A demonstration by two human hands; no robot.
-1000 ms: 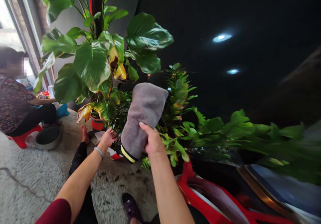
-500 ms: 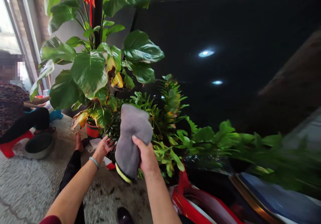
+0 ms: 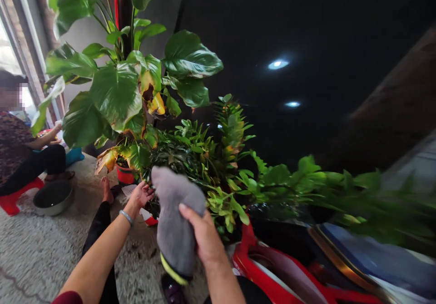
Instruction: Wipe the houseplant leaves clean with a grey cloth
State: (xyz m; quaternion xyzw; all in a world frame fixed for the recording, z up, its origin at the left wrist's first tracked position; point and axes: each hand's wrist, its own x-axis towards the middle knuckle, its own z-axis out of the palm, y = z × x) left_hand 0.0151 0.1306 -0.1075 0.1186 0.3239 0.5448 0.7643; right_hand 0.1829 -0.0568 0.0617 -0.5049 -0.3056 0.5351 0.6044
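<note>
My right hand grips a grey plush cloth with a yellow-green edge along its lower end. The thumb lies on the near face, and the other fingers are hidden behind it. Just left of the cloth, my left hand is open with palm turned up and fingers slightly curled, holding nothing I can see. A bracelet circles that wrist. Beyond both hands stand leafy green plants. A large-leaved plant with some browned, yellow leaves rises from a red pot.
On the left, a person sits on a red stool by a dark basin. A red and white vehicle-like body lies at lower right. A dark glossy panel stands behind the plants. Rough concrete floor spreads at lower left.
My right hand has moved down with the cloth, whose upper end now tips further left. My left hand stays nearly in place. The view has shifted slightly.
</note>
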